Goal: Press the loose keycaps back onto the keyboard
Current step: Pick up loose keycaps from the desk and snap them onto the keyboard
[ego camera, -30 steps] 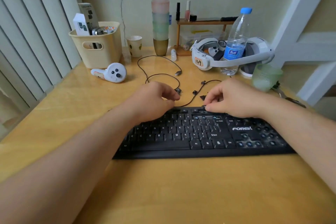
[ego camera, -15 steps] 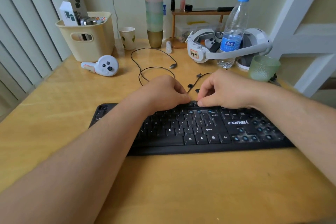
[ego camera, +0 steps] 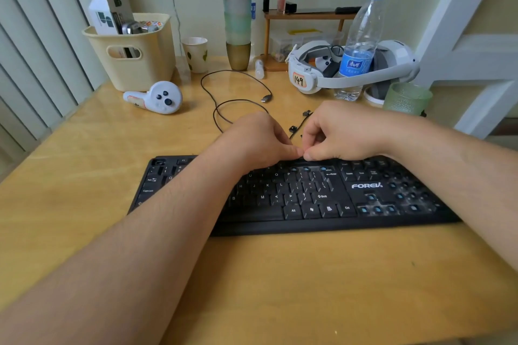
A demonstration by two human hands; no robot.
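Wooden desk (ego camera: 308, 288), bare at the near edge, with both forearms crossing it from the lower corners. Black keyboard (ego camera: 294, 204) lies flat across the middle of the desk; several positions in the arrow cluster and number pad on its right side show exposed blue stems where caps are missing, and a few more show in the upper row near Enter. Left hand (ego camera: 252, 143) and right hand (ego camera: 344, 134) meet over the top row of the keyboard, fingers curled, thumb tips almost touching each other; whether either pinches a keycap cannot be told, as the contact point is hidden by the fingers. Just beyond the hands, small dark loose keycaps (ego camera: 293, 129) lie on the desk beside a thin black cable (ego camera: 224, 84) that loops toward the back. Further left, a white controller (ego camera: 159, 96) rests in front of a cream basket (ego camera: 134, 56). At the rear stand a paper cup (ego camera: 196, 54), a tall stack of tumblers (ego camera: 237, 8), a white headset (ego camera: 336, 73), a water bottle (ego camera: 361, 45) and a green glass (ego camera: 406, 98).
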